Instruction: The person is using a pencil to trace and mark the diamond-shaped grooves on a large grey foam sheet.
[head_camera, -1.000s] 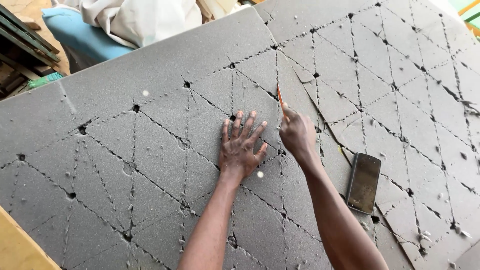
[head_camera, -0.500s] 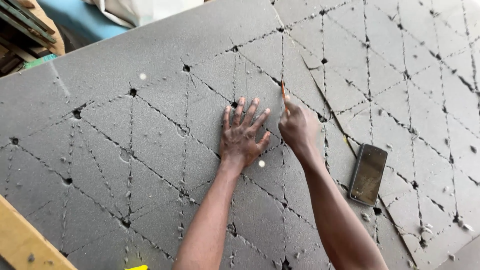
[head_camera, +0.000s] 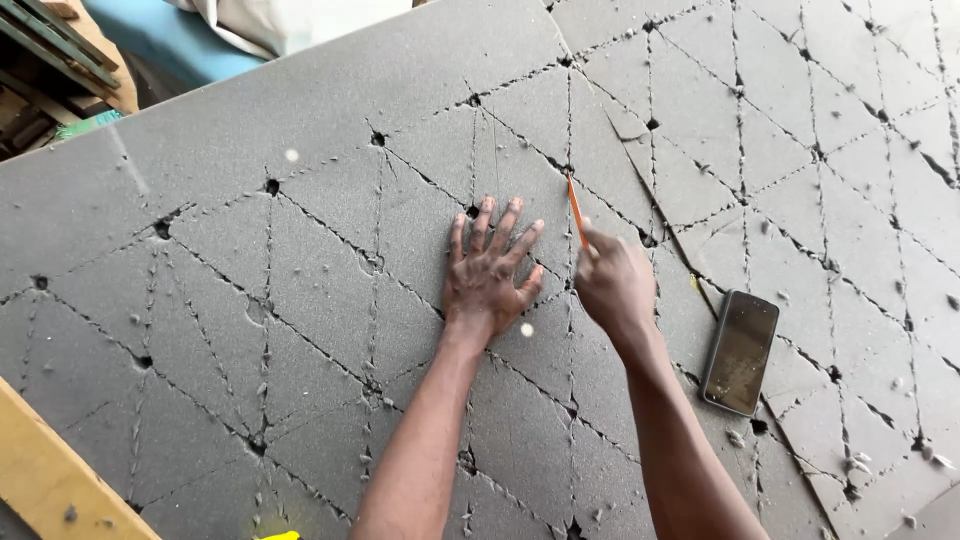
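Soft, even daylight fills the view — bright enough, with no hard shadows. The left hand (head_camera: 487, 275) and right hand (head_camera: 612, 285) throw only faint shade on the grey foam sheet (head_camera: 300, 250). The phone (head_camera: 740, 352) at 4 o'clock shows a dull sheen on its screen. Focus is sharp at the centre — corners bend slightly.

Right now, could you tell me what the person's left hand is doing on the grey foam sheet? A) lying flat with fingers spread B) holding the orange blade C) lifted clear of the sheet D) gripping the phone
A: the left hand lies palm-down, fingers spread, on the grey foam sheet, while the right hand holds the orange blade.
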